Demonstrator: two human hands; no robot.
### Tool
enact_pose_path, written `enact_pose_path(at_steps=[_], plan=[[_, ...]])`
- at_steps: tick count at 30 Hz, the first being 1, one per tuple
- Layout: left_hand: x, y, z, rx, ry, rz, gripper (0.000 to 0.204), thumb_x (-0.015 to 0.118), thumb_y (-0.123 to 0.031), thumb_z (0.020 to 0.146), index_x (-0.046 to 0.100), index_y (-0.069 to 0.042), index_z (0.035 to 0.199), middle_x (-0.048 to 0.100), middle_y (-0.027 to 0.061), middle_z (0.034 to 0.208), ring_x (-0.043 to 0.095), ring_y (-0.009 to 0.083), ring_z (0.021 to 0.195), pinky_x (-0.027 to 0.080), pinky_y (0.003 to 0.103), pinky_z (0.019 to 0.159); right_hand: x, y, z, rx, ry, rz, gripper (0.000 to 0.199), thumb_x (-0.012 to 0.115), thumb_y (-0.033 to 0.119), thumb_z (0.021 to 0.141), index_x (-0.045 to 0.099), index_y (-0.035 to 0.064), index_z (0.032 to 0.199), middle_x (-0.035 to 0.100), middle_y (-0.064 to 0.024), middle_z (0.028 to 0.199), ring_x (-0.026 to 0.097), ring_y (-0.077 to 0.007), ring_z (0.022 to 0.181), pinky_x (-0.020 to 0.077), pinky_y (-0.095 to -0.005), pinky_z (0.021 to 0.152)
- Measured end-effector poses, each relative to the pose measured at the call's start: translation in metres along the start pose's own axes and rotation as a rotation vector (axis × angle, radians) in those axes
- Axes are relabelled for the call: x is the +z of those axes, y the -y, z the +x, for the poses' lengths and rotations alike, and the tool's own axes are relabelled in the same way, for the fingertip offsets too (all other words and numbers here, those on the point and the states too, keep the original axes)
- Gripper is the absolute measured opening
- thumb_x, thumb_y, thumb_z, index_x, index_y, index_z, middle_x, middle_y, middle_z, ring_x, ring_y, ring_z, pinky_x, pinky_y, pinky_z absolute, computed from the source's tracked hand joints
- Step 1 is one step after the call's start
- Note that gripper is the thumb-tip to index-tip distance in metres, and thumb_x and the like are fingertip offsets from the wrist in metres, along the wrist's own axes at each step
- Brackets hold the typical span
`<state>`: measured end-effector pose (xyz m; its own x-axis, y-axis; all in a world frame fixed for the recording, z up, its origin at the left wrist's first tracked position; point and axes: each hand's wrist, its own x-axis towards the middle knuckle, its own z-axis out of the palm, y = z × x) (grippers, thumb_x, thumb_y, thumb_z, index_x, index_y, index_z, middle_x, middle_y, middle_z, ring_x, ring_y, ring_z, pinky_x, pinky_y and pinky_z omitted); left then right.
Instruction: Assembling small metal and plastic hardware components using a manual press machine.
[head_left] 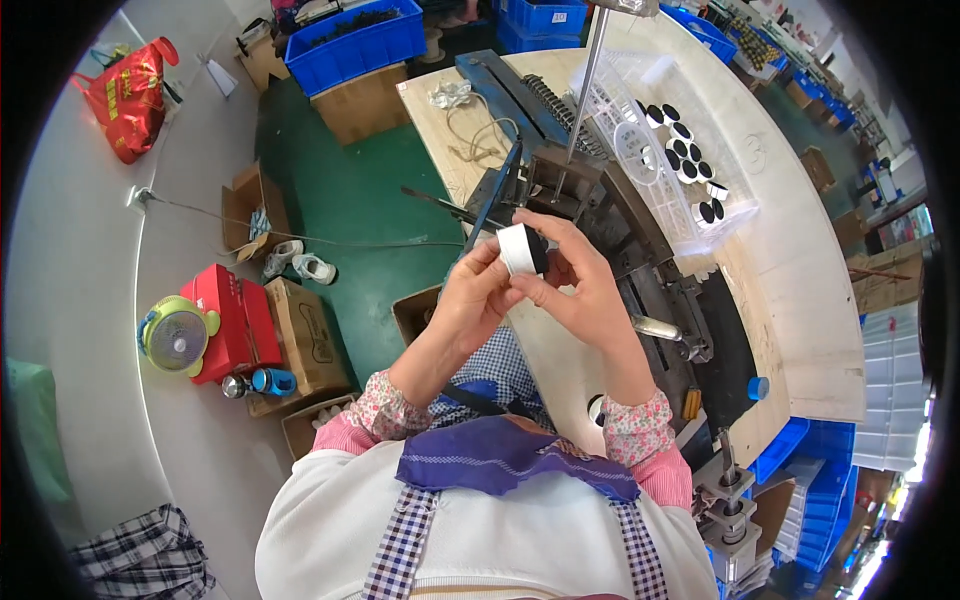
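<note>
Between my two hands is a short white cylinder with a black end [517,250], tilted so the black side faces right. My left hand [474,290] pinches its white side from the left. My right hand [577,285] grips it from the right, with the fingers curled over the black end and the thumb below. Just beyond my hands stands a dark metal bench press [580,190] with a metal lever. A clear plastic basket [735,215] to the right holds several similar white pieces with black ends [683,150].
The pale wooden table [800,290] curves along the right. A metal handle [655,327] sticks out near my right forearm. A blue cap [758,388] lies on the right side. A small green fan [178,338], a red box [225,320] and cartons [303,325] stand at the left.
</note>
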<state>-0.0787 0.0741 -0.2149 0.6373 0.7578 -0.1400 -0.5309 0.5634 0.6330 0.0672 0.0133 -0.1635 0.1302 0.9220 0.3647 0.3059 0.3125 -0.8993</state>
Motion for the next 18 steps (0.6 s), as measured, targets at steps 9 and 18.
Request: enact_pose_path(at_steps=[9, 18], plan=[[-0.001, -0.005, -0.019, 0.106, -0.007, 0.360, 0.010, 0.059, -0.012, 0.093, 0.058, -0.004, 0.088, 0.059, -0.0014, 0.085, 0.054, 0.0063, 0.081, 0.043, 0.022, 0.075, -0.003, 0.010, -0.014, 0.042, 0.144, -0.338, 0.055, 0.076, 0.027, 0.077, 0.055, 0.0085, 0.124, 0.057, -0.0091, 0.110, 0.059, -0.0197, 0.085, 0.0487, -0.0276, 0.064], [-0.003, -0.015, -0.030, 0.046, 0.144, 0.521, 0.011, 0.064, -0.014, 0.090, 0.063, -0.003, 0.089, 0.063, -0.0011, 0.086, 0.055, 0.0054, 0.078, 0.044, 0.022, 0.070, -0.001, 0.020, -0.029, -0.032, 0.107, -0.340, 0.058, 0.078, 0.023, 0.075, 0.054, 0.0069, 0.126, 0.056, -0.0085, 0.109, 0.058, -0.0153, 0.077, 0.0483, -0.0259, 0.061]])
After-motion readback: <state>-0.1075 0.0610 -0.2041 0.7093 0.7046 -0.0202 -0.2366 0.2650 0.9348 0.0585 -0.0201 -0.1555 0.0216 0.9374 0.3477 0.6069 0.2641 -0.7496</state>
